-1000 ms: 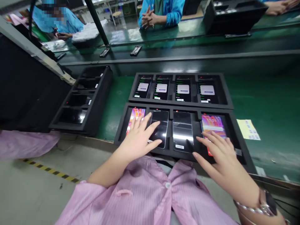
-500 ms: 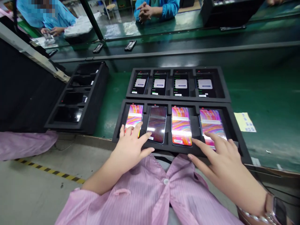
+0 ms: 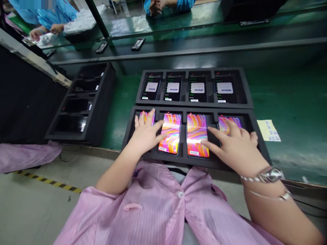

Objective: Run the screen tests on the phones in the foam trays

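Note:
Several smartphones lie face up in the slots of a near black foam tray (image 3: 182, 109), all with bright wallpaper lit. My left hand (image 3: 145, 136), fingers spread, lies over the leftmost smartphone (image 3: 150, 117); its thumb reaches the edge of the second smartphone (image 3: 170, 132). My right hand (image 3: 235, 146) is spread over the rightmost smartphone (image 3: 227, 123), and its thumb tip is at the third smartphone (image 3: 196, 132). Both hands are open and grip nothing. Whether the fingertips touch the glass, I cannot tell.
Behind stands a far foam tray (image 3: 178, 104) of smartphones showing dark screens with white pop-ups. A stack of black trays (image 3: 98, 112) with dark phones is at left. A yellow label sheet (image 3: 268, 130) lies at right. Phone frames (image 3: 138, 44) rest beyond; co-workers' hands (image 3: 155, 6) are across the line.
Both hands have moved up the screens, away from my body. The second phone's screen has gone from dim to bright. The clock has vanished from the third phone's screen.

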The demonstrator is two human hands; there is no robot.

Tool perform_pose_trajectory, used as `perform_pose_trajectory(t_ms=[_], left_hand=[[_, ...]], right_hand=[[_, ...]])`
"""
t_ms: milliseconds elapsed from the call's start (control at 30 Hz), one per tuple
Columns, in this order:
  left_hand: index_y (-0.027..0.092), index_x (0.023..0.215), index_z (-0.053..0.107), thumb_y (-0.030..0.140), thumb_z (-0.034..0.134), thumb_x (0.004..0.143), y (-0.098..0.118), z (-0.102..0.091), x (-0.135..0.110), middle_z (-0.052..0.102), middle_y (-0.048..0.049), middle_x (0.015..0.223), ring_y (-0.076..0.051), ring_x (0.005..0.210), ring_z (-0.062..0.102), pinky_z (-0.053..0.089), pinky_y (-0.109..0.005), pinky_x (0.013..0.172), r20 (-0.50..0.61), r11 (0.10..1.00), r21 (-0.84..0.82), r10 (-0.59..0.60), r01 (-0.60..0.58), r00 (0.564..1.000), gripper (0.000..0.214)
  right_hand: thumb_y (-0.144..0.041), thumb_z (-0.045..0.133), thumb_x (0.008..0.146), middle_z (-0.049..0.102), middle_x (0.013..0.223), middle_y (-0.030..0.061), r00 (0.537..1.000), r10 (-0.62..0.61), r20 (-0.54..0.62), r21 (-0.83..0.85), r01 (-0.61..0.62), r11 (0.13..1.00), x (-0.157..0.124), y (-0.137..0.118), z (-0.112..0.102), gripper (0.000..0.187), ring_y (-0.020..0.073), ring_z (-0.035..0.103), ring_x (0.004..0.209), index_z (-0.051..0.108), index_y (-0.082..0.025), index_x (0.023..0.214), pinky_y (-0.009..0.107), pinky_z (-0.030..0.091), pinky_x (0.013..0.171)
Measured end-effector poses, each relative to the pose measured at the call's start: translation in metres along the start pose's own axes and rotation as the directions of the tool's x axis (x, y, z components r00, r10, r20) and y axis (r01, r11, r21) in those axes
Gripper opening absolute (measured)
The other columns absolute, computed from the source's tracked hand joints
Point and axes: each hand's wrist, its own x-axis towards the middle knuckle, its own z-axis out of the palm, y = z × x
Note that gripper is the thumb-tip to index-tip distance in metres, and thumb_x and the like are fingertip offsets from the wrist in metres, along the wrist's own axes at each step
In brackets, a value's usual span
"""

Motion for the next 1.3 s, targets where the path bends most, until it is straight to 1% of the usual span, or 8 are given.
perform_pose_trajectory(t_ms=[200,367,633,900,1033,1133,1200,1300], left_hand=[[0.024,0.150,0.054,0.057,0.058,0.102,-0.027,0.015,0.017,0.020,-0.0176,0.175,-0.042,0.164,0.015,0.022,-0.065,0.130,-0.458,0.983,-0.184,-0.083,-0.003,0.885,0.058],[0.024,0.132,0.067,0.046,0.051,0.107,-0.017,0.009,0.009,0.041,-0.0161,0.166,-0.034,0.155,0.037,0.024,-0.062,0.130,-0.317,0.983,-0.182,-0.085,0.027,0.945,0.037],[0.028,0.125,0.073,0.040,0.049,0.109,-0.007,0.006,0.008,0.053,-0.0109,0.159,-0.032,0.148,0.048,0.022,-0.067,0.130,-0.225,0.986,-0.165,-0.067,0.029,0.972,0.031],[0.037,0.146,0.065,0.051,0.062,0.104,0.015,0.006,0.003,0.033,-0.0111,0.174,-0.048,0.158,0.031,0.018,-0.080,0.125,0.008,0.998,-0.033,-0.057,0.058,0.998,0.045],[0.032,0.118,0.082,0.061,0.057,0.104,0.027,-0.035,-0.038,0.054,-0.0119,0.157,-0.043,0.141,0.056,0.041,-0.073,0.117,0.195,0.998,-0.045,0.053,-0.045,0.979,0.040],[0.034,0.105,0.082,0.063,0.047,0.107,0.027,-0.086,-0.079,0.073,-0.0049,0.124,-0.026,0.103,0.074,0.062,-0.046,0.091,0.341,0.942,-0.206,0.324,-0.266,0.883,0.045],[0.035,0.112,0.080,0.066,0.045,0.106,0.024,-0.111,-0.100,0.074,-0.0048,0.122,-0.024,0.090,0.075,0.063,-0.042,0.076,0.304,0.918,-0.227,0.383,-0.324,0.872,0.047],[0.037,0.123,0.078,0.068,0.048,0.104,0.018,-0.120,-0.114,0.072,-0.0068,0.132,-0.031,0.106,0.075,0.065,-0.049,0.088,0.179,0.928,-0.155,0.363,-0.338,0.915,0.047]], right_hand=[[-0.058,0.049,0.104,0.056,0.146,0.0263,0.903,0.082,-0.422,0.131,-0.029,0.991,0.021,0.007,0.007,0.055,0.0441,0.055,0.137,0.071,-0.016,0.131,0.067,0.044,0.112],[-0.041,0.047,0.108,0.064,0.142,0.0221,0.969,0.067,-0.240,0.212,-0.015,0.977,0.016,-0.007,-0.006,0.040,0.0386,0.060,0.135,0.075,-0.016,0.119,0.064,0.034,0.122],[-0.038,0.040,0.110,0.074,0.129,0.0155,0.979,0.063,-0.195,0.284,-0.005,0.959,0.013,-0.008,-0.014,0.039,0.0311,0.068,0.124,0.075,-0.022,0.112,0.059,0.026,0.129],[-0.060,0.038,0.108,0.040,0.167,0.0244,0.998,0.035,0.054,0.077,-0.039,0.996,0.009,-0.021,-0.012,0.060,0.0533,0.049,0.143,0.072,-0.023,0.140,0.086,0.031,0.110],[-0.069,0.040,0.105,0.062,0.150,0.0174,0.957,-0.178,0.229,0.149,0.147,0.978,-0.032,-0.009,-0.043,0.062,0.0464,0.058,0.138,0.079,-0.026,0.128,0.068,0.056,0.100],[-0.069,0.044,0.103,0.070,0.141,0.0074,0.947,-0.262,0.183,0.209,0.223,0.952,-0.069,0.011,-0.083,0.054,0.0383,0.070,0.123,0.079,-0.036,0.127,0.059,0.062,0.098],[-0.065,0.048,0.101,0.072,0.138,0.0024,0.968,-0.223,0.113,0.203,0.197,0.959,-0.086,0.021,-0.104,0.047,0.0374,0.071,0.119,0.075,-0.043,0.132,0.058,0.062,0.098],[-0.063,0.049,0.101,0.070,0.140,0.0020,0.982,-0.180,0.049,0.221,0.165,0.961,-0.090,0.019,-0.111,0.049,0.0368,0.070,0.121,0.070,-0.043,0.139,0.059,0.061,0.102]])
